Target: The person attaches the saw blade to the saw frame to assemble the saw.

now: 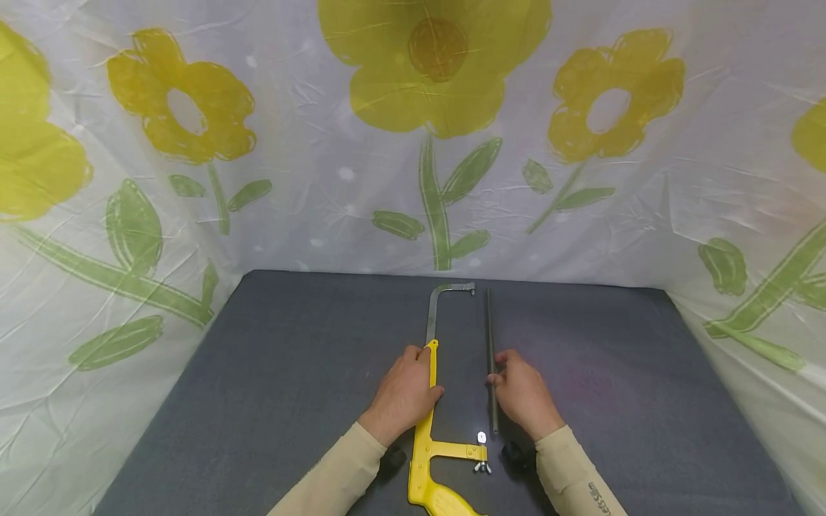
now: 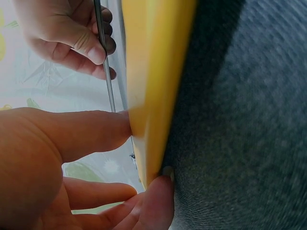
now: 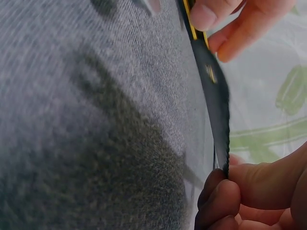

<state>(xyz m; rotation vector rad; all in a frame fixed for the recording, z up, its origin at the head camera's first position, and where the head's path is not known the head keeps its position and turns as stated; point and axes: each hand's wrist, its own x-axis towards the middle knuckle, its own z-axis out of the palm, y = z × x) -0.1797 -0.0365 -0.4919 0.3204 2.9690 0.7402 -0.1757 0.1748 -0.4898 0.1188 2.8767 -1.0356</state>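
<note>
A yellow hacksaw frame [image 1: 421, 459] lies lengthwise on the dark cloth, its grey metal bow [image 1: 431, 315] pointing away and its handle nearest me. My left hand [image 1: 401, 393] pinches the frame's long back, thumb on one side and fingers on the other, as the left wrist view shows on the yellow bar [image 2: 156, 72]. To the right, my right hand [image 1: 525, 395] holds a dark hacksaw blade [image 1: 490, 322] between thumb and fingers. In the right wrist view the blade [image 3: 217, 103] shows a toothed edge and a hole near one end. It runs alongside the frame's open side.
A wing nut [image 1: 482, 468] sits on the frame's yellow cross arm, with a silver blade fitting above it. Dark cloth [image 1: 310, 344] covers the table. White sheeting printed with yellow flowers [image 1: 439, 50] rises behind and on both sides.
</note>
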